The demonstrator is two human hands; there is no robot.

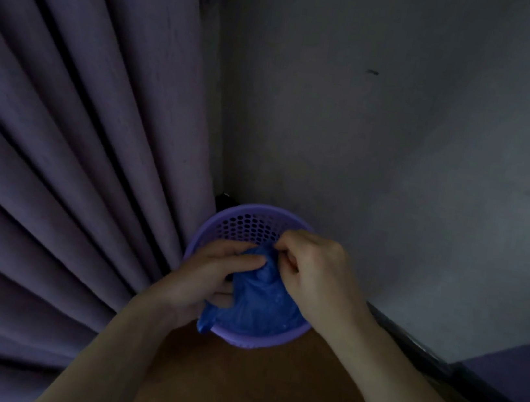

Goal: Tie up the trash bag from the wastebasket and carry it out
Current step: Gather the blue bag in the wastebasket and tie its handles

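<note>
A round purple perforated wastebasket (246, 224) stands in the room's corner, seen from above. A blue trash bag (259, 305) sits inside it, its top gathered into a twisted neck near the basket's middle. My left hand (208, 278) grips the bag's neck from the left, fingers wrapped over the plastic. My right hand (312, 268) pinches the top of the neck from the right. A loose flap of the bag hangs over the basket's near rim at the left.
Purple pleated curtains (77, 147) hang at the left and touch the basket. A grey wall (402, 135) rises behind and to the right. Brown floor (248, 386) lies below, with a dark baseboard or furniture edge (438, 365) at the right.
</note>
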